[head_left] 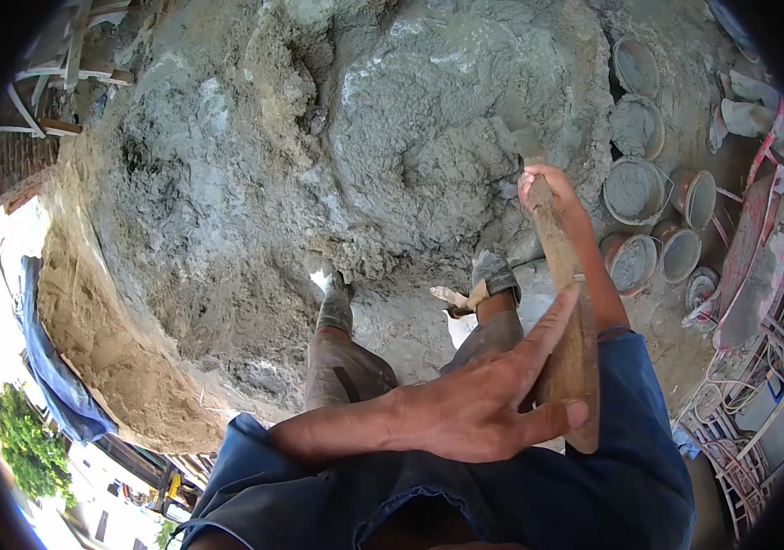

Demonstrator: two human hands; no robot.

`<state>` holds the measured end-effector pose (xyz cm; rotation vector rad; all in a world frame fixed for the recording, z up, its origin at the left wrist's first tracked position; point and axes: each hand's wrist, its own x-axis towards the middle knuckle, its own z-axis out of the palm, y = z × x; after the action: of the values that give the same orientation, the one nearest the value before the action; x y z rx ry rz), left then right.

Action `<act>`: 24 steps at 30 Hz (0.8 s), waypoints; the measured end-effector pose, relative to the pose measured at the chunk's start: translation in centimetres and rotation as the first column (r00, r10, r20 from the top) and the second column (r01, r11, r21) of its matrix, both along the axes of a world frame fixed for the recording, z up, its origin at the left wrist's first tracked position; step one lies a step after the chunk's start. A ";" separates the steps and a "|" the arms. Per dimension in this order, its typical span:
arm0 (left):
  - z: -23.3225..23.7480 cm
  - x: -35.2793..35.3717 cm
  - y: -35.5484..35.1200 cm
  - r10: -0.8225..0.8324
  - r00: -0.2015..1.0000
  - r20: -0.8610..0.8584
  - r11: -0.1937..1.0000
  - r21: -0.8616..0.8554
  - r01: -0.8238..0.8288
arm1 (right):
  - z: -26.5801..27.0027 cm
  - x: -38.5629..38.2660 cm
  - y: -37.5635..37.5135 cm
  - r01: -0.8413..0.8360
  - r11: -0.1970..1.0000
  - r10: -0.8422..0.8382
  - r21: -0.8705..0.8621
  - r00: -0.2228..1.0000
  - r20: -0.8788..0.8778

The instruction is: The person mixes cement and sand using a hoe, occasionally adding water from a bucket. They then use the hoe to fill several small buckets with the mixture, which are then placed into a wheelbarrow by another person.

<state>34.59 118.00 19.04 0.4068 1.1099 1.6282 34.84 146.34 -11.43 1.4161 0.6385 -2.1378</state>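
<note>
A long wooden handle (571, 348) runs up from near my body to a tool whose metal part (528, 142) meets the wet grey mortar (447, 119). Near the handle's lower end lies my left hand (484, 403), its thumb and fingers around the wood. Farther up, close to the metal part, my right hand (546, 191) is wrapped round the same handle. The blade's lower part is hidden in or coated by the mortar. Below the mortar are my two booted feet.
Several buckets (635, 191) of grey mix stand at the right. Beyond them a red-framed wheelbarrow (754, 247) lies beside metal bars. A sand heap (89, 321) and a blue tarp (57, 357) are at the left. Wooden pieces (76, 46) lie upper left.
</note>
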 end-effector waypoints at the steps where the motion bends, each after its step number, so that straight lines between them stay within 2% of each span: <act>1: 0.9 -1.5 1.8 -0.111 0.993 0.032 0.992 0.056 0.109 | 0.7 -0.1 1.4 0.123 0.977 -0.112 -0.173 0.991 0.071; 2: 1.8 -3.3 3.7 -0.226 0.972 0.064 0.969 0.113 0.218 | 1.4 -0.3 2.2 0.255 0.908 -0.209 -0.333 0.963 0.167; 3: 2.1 -4.3 6.0 -0.248 0.952 0.179 0.955 0.212 0.209 | 2.2 -0.4 2.8 0.259 0.904 -0.210 -0.340 0.962 0.172; 4: 2.3 -4.7 8.3 -0.282 0.914 0.291 0.932 0.311 0.189 | 3.1 -0.5 3.6 0.348 0.864 -0.298 -0.364 0.936 0.188; 5: 2.4 -4.5 10.6 -0.288 0.912 0.293 0.931 0.308 0.195 | 3.6 -0.5 4.6 0.433 0.816 -0.383 -0.384 0.901 0.201; 7: 2.5 -4.3 14.8 -0.153 0.962 0.224 0.906 0.421 0.046 | 4.0 -0.7 7.1 0.466 0.784 -0.417 -0.411 0.885 0.207; 8: 2.9 -4.3 16.3 -0.165 0.961 0.220 0.902 0.428 0.057 | 4.4 -0.7 8.5 0.490 0.755 -0.442 -0.436 0.871 0.215; 10: 3.8 -4.4 18.8 -0.053 0.994 0.094 0.904 0.427 0.008 | 5.5 -0.9 11.8 0.502 0.743 -0.459 -0.443 0.864 0.208; 12: 4.7 -4.6 19.9 -0.093 0.988 0.122 0.869 0.495 0.021 | 7.7 -1.6 15.0 0.436 0.781 -0.444 -0.448 0.891 0.092; 14: 5.6 -4.5 20.1 -0.119 0.985 0.126 0.832 0.553 0.029 | 10.8 -2.3 18.1 0.438 0.778 -0.464 -0.451 0.884 0.057; 16: 5.6 -3.6 19.6 -0.191 0.924 0.331 0.723 0.684 -0.096 | 13.2 -3.0 21.6 0.387 0.873 -0.432 -0.298 0.896 -0.101; 17: 4.8 -4.0 18.9 -0.178 0.966 0.188 0.722 0.692 -0.002 | 14.4 -3.4 23.2 0.379 0.904 -0.411 -0.200 0.899 -0.151; 18: 3.8 -4.0 17.6 -0.168 0.970 0.175 0.724 0.690 0.001 | 15.2 -3.9 24.4 0.373 0.922 -0.386 -0.101 0.902 -0.194; 19: 2.7 -3.7 15.9 -0.205 0.954 0.218 0.784 0.621 0.026 | 15.5 -4.4 25.2 0.365 0.925 -0.380 -0.106 0.903 -0.200; 20: 1.1 -3.7 14.5 -0.237 0.933 0.270 0.834 0.550 0.053 | 15.6 -4.7 25.9 0.345 0.936 -0.308 0.070 0.899 -0.310; 21: -0.9 -4.1 13.3 -0.177 0.977 0.119 0.895 0.432 0.110 | 14.9 -4.9 26.7 0.334 0.909 -0.217 0.248 0.890 -0.401; 22: -3.4 -4.2 12.3 -0.137 0.990 -0.039 0.943 0.302 0.142 | 13.3 -5.2 26.8 0.330 0.909 -0.213 0.254 0.893 -0.397; 23: -6.8 -3.4 11.6 -0.151 0.988 0.025 0.986 0.077 0.149 | 11.2 -5.6 26.2 0.391 0.829 -0.192 0.400 0.870 -0.454; 24: -11.9 -2.8 11.2 -0.207 0.978 -0.010 0.965 -0.167 0.202 | 9.0 -6.0 25.5 0.452 0.721 -0.159 0.526 0.846 -0.509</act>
<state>31.82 129.21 7.13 0.4211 1.1734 1.3428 28.84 171.85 -2.47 1.4378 1.5090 -2.7014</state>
